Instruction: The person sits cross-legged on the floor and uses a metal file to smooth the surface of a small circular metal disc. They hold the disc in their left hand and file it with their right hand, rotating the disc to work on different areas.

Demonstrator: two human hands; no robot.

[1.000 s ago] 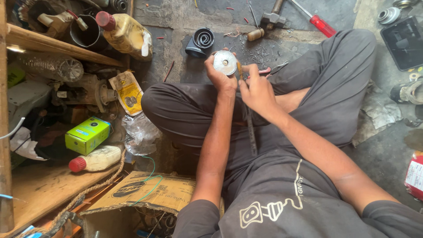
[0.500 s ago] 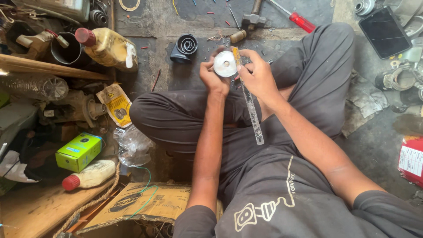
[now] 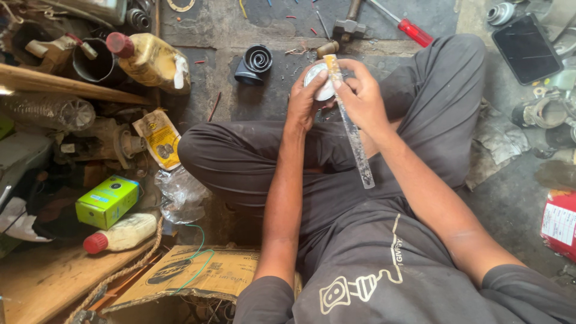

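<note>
The person sits cross-legged on the floor (image 3: 270,102), and both hands meet just above the knees. The left hand (image 3: 303,99) is closed around a small white round part (image 3: 319,84), cupping it from the left and below so that only a curved bit of its pale face shows between the fingers. The right hand (image 3: 360,99) is pinched shut on a clear plastic ruler (image 3: 354,141) near its upper end, where an orange-tinted tip lies across the white part; the rest of the ruler hangs down and away over the lap, unsupported. The white part looks light and rigid, probably plastic or painted metal with a smooth skin, so it is likely to turn or slip in dusty fingers unless it is gripped around its rim, as the left hand does now. The ruler looks thin, light and somewhat springy; held at one end it will probably wag, and a hold closer to the part, thumb on the flat face, should keep it steady, while hard bending could snap it. Near the hands on the floor lie a black coiled piece (image 3: 255,63), a hammer (image 3: 348,24) and a red-handled screwdriver (image 3: 408,27). To the left sit a yellow bottle with a red cap (image 3: 150,60), a green box (image 3: 108,201) and a torn cardboard box (image 3: 192,273); a dark phone (image 3: 527,48) lies to the right.
</note>
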